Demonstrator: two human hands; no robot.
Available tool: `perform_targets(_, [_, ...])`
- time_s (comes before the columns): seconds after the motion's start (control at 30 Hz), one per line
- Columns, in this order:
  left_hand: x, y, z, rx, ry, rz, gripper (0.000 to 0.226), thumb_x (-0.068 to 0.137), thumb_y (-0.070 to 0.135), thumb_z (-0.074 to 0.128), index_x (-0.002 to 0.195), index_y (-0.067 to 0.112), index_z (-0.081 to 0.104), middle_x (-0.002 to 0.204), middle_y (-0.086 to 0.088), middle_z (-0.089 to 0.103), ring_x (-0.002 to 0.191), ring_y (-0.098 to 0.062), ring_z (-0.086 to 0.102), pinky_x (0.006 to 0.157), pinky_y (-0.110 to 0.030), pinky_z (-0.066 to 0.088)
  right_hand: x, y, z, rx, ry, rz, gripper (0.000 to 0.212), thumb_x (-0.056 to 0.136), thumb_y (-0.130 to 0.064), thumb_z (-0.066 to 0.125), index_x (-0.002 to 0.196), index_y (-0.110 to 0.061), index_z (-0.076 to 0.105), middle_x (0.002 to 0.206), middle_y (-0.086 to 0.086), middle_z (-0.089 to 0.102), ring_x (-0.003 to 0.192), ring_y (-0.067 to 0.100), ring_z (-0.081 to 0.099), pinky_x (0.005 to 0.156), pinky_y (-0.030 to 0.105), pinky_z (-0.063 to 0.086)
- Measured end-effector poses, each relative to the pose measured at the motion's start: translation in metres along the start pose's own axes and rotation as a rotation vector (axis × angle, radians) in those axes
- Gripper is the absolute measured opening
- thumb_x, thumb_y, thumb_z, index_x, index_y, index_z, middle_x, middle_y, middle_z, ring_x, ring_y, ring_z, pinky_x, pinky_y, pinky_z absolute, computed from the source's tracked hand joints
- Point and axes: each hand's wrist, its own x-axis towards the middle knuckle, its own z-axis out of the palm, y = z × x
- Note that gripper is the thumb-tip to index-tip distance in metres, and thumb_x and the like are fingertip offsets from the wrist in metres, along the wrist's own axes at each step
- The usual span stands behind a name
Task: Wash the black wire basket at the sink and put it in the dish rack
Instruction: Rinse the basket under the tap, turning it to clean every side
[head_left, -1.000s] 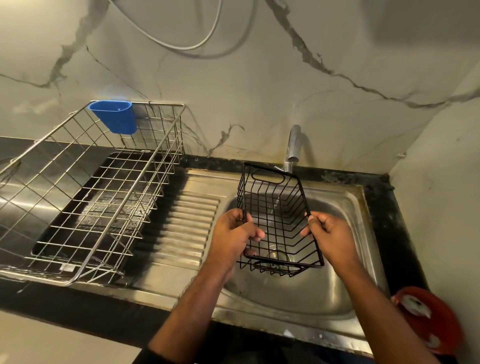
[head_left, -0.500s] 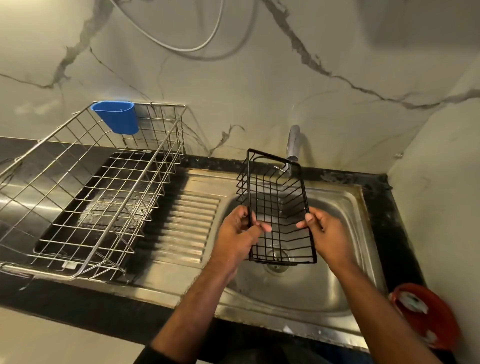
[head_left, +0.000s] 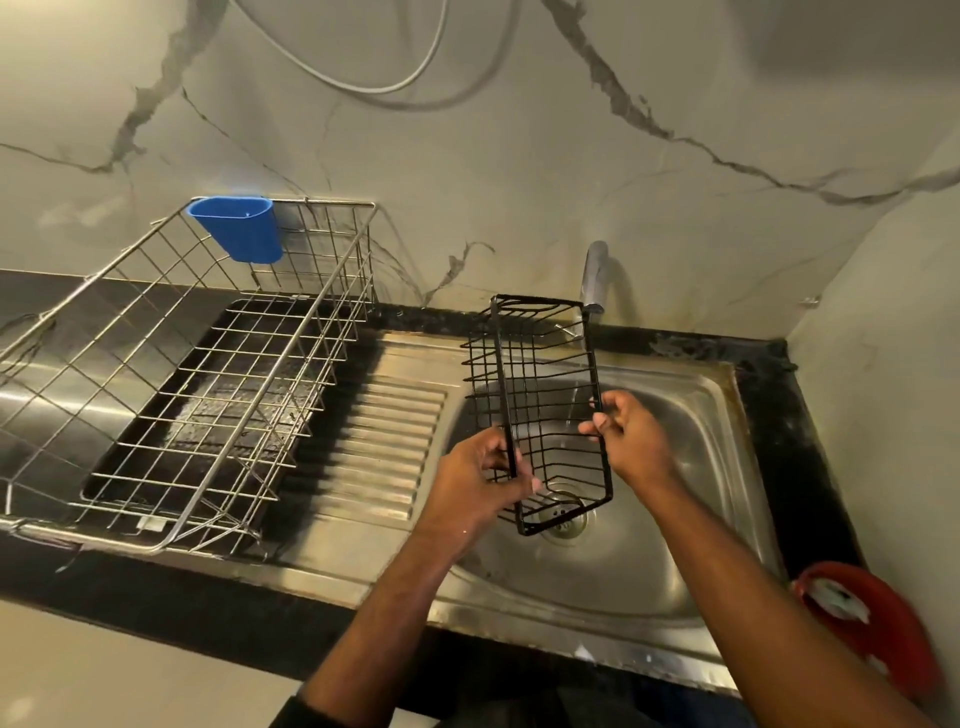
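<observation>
The left hand (head_left: 475, 480) and right hand (head_left: 631, 441) each grip a long side of the black wire basket (head_left: 545, 405) over the sink (head_left: 717, 467) bowl. Its long axis points at the tap (head_left: 595, 275); the dish rack (head_left: 171, 374) stands past the sink's left edge, nearer the left hand.

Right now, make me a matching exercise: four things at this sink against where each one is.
Things:
1. black wire basket
2. blue cup
3. dish rack
4. red container

Places:
A. hooked on the rack's far rim
B. on the counter left of the sink
C. held over the basin by both hands
D. at the counter's near right corner

Pairs: 1-C, 2-A, 3-B, 4-D
</observation>
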Motion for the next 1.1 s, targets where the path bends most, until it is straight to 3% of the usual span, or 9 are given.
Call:
perform_targets(0.1, [0.004,-0.01,-0.004,0.072,0.112,-0.038,0.028,0.07,0.013,0.088,0.084,0.021,0.066,0.09,0.005,0.075,0.092,-0.009,0.07,0.089,-0.042,0.058,0.004,-0.007,0.002,-0.027,0.018,-0.039,0.029,0.102,-0.017,0.051,0.131,-0.015,0.053,0.101,-0.003,0.074,0.089,0.007,0.066,0.061,0.011,0.037])
perform_targets(0.17, [0.006,-0.013,-0.008,0.137,0.173,-0.071,0.03,0.07,0.012,0.087,0.086,0.026,0.065,0.097,0.007,0.072,0.096,-0.011,0.068,0.086,-0.037,0.058,0.005,-0.01,0.006,-0.027,0.018,-0.063,0.029,0.102,-0.015,0.051,0.131,-0.014,0.053,0.103,-0.001,0.075,0.09,0.006,0.064,0.061,0.008,0.035])
perform_targets(0.33, [0.01,-0.017,-0.01,0.209,0.236,-0.092,0.034,0.069,0.008,0.089,0.091,0.026,0.07,0.12,-0.001,0.044,0.109,-0.014,0.049,0.089,-0.015,0.043,0.01,-0.008,0.018,-0.011,0.014,-0.069,0.028,0.103,-0.014,0.049,0.131,-0.018,0.05,0.107,-0.001,0.074,0.093,0.008,0.063,0.069,0.02,0.043])
perform_targets(0.43, [0.015,-0.02,-0.006,0.231,0.24,-0.053,0.037,0.065,0.011,0.091,0.085,0.032,0.07,0.126,0.0,0.042,0.12,-0.019,0.049,0.1,-0.024,0.048,0.016,-0.002,0.022,0.024,0.017,-0.046,0.026,0.103,-0.01,0.046,0.126,-0.02,0.05,0.103,-0.001,0.072,0.098,0.01,0.066,0.065,0.013,0.042])
perform_targets(0.6, [0.027,-0.023,0.004,0.177,0.237,-0.028,0.039,0.062,0.015,0.095,0.079,0.036,0.068,0.146,-0.004,0.037,0.137,-0.016,0.036,0.115,-0.032,0.039,0.03,0.0,0.02,0.049,0.021,-0.039,0.023,0.103,-0.008,0.044,0.121,-0.021,0.052,0.102,0.0,0.071,0.098,0.011,0.067,0.063,0.011,0.041])
perform_targets(0.77, [0.04,-0.027,0.012,0.04,0.256,-0.017,0.037,0.063,0.02,0.095,0.078,0.044,0.07,0.148,0.009,0.034,0.14,-0.02,0.041,0.104,-0.044,0.052,0.048,-0.003,0.016,0.106,0.026,-0.056,0.025,0.102,-0.009,0.048,0.125,-0.018,0.053,0.105,0.0,0.071,0.099,0.01,0.066,0.067,0.012,0.042])
perform_targets(0.9, [0.05,-0.028,0.012,-0.059,0.24,0.04,0.061,0.068,0.016,0.092,0.087,0.066,0.063,0.151,0.004,0.037,0.137,-0.022,0.047,0.104,-0.046,0.052,0.06,-0.006,0.012,0.153,0.008,-0.069,0.022,0.101,-0.006,0.05,0.12,-0.015,0.055,0.102,-0.01,0.064,0.095,-0.004,0.063,0.072,0.011,0.049])
perform_targets(1.0, [0.057,-0.034,0.013,-0.055,0.23,0.096,0.051,0.07,0.017,0.091,0.09,0.057,0.067,0.151,0.012,0.032,0.137,-0.019,0.046,0.103,-0.043,0.053,0.07,-0.008,0.012,0.165,0.032,-0.071,0.021,0.1,-0.006,0.051,0.118,-0.017,0.055,0.1,-0.012,0.061,0.085,-0.015,0.057,0.066,0.004,0.046])
perform_targets(1.1, [0.065,-0.044,0.015,-0.012,0.248,0.166,0.036,0.068,0.022,0.092,0.09,0.041,0.071,0.15,0.019,0.027,0.135,-0.017,0.049,0.1,-0.045,0.055,0.076,-0.011,0.013,0.119,0.079,-0.083,0.025,0.099,-0.012,0.055,0.123,-0.02,0.056,0.108,-0.008,0.066,0.094,-0.003,0.06,0.074,0.017,0.048])
